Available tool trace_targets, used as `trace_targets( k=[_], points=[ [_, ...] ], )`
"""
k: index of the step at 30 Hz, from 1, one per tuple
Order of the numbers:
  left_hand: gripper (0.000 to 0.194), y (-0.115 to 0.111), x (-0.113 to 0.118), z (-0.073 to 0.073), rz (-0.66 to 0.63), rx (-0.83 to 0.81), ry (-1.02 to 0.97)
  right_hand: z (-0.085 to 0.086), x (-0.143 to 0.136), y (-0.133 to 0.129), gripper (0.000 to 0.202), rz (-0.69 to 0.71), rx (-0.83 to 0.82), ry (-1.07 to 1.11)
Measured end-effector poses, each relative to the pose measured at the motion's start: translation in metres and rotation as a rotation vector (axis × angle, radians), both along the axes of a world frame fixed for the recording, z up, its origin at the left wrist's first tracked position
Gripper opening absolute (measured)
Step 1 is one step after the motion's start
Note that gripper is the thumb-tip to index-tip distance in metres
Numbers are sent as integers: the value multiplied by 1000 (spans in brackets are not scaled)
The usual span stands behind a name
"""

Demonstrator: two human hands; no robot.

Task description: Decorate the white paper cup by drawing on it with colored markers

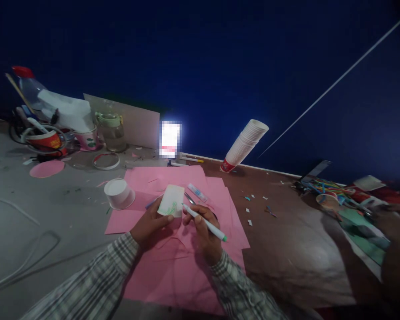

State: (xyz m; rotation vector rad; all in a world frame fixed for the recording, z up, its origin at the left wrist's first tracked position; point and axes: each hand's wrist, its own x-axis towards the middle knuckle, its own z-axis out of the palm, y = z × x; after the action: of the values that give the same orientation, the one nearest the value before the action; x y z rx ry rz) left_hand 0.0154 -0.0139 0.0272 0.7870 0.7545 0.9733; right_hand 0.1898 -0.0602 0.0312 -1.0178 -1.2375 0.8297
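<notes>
A white paper cup (173,198) with green marks on its side is held by my left hand (152,224), thumb along its lower edge. My right hand (205,229) grips a white marker (209,226) with a green end, its tip close to the cup's right side. Both hands are above overlapping pink paper sheets (183,284). Behind my right hand lie scissors (189,198), partly hidden, and a small clear tube with a blue label (197,192). An upturned white cup (119,194) stands left of my left hand.
A tall stack of paper cups (245,144) leans at the back. At back left are a glass jar (111,132), a pink cup (86,138) and a white ring (106,161). Paper scraps dot the brown surface (280,240). At far right, another person's hand (388,222) is beside green paper.
</notes>
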Motion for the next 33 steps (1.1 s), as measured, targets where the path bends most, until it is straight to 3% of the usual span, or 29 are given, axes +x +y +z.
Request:
trace_targets(
  k=[20,33],
  points=[
    [75,3,-1,-9,20,14,32,2,-3,0,34,-2,-66,71],
    [71,3,-1,-5,11,31,7,2,-2,0,28,13,-44,66]
  ],
)
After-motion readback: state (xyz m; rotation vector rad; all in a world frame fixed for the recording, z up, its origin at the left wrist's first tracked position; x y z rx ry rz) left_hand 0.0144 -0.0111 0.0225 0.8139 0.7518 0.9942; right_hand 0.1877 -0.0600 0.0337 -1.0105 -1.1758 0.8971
